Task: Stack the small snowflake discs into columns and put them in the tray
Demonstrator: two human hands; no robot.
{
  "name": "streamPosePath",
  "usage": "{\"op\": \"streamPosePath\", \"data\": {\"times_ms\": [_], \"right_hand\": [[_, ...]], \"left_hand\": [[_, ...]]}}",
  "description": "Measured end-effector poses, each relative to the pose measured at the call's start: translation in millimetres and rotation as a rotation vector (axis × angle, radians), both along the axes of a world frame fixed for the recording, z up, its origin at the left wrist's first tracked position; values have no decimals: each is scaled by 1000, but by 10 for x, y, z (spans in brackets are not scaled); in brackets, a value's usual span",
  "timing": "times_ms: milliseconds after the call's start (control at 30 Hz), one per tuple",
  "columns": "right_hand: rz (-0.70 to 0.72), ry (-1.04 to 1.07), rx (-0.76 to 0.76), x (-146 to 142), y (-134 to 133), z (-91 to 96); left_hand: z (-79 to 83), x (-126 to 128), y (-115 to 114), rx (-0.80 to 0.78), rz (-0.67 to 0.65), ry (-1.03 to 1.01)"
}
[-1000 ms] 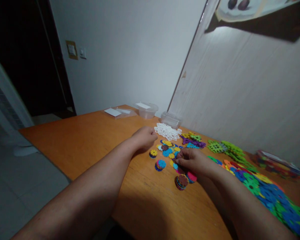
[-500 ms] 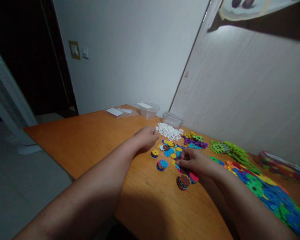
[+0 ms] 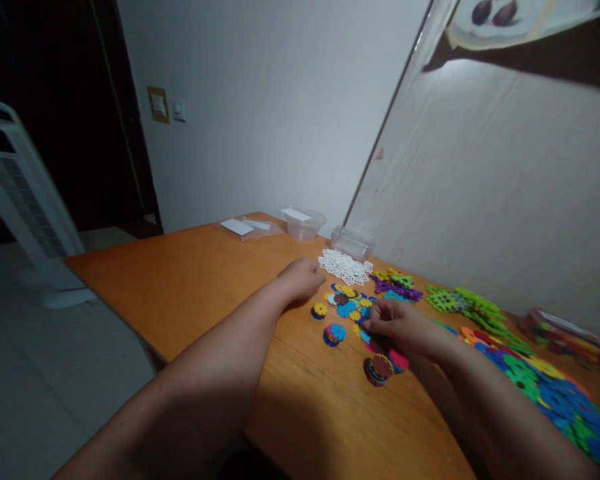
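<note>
Scattered discs (image 3: 347,309) beside right fingers (image 3: 381,326)

Before us: one left hand (image 3: 303,279), one right hand (image 3: 393,321), four disc stacks (image 3: 335,335), two clear tubs (image 3: 305,228), two wall plates (image 3: 179,111).

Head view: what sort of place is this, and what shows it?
Probably a room in a home: an orange-brown table bears colourful discs, a white upright appliance stands on the tiled floor, and wall switches show behind.
</note>
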State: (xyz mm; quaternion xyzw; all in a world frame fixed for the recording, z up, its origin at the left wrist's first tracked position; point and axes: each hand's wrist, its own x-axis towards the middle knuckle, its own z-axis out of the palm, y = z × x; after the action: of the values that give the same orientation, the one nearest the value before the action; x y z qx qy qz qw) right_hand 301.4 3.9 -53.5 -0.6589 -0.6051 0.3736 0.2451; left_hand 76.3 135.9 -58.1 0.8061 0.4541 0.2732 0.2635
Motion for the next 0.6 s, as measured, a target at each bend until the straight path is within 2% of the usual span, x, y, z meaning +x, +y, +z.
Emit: {"op": "streamPosePath", "data": {"times_ms": [100,200,300,400,600], "right_hand": [[-10,111,-24,-34,-31,121],[-22,106,-3,-138,-26,289],[10,131,-52,-314,35,403],[21,164,-81,-503,152,416],[-2,90,-141,-718,396,317]], "left_hand": [[5,-5,-29,-2,-10,-11],[-16,-4,-32,-7,-8,-22],[-57,7,3,-5,-9,-20],[-105,24,59,8,-10,-13],[-154,40,112,29,-16,-19]]}}
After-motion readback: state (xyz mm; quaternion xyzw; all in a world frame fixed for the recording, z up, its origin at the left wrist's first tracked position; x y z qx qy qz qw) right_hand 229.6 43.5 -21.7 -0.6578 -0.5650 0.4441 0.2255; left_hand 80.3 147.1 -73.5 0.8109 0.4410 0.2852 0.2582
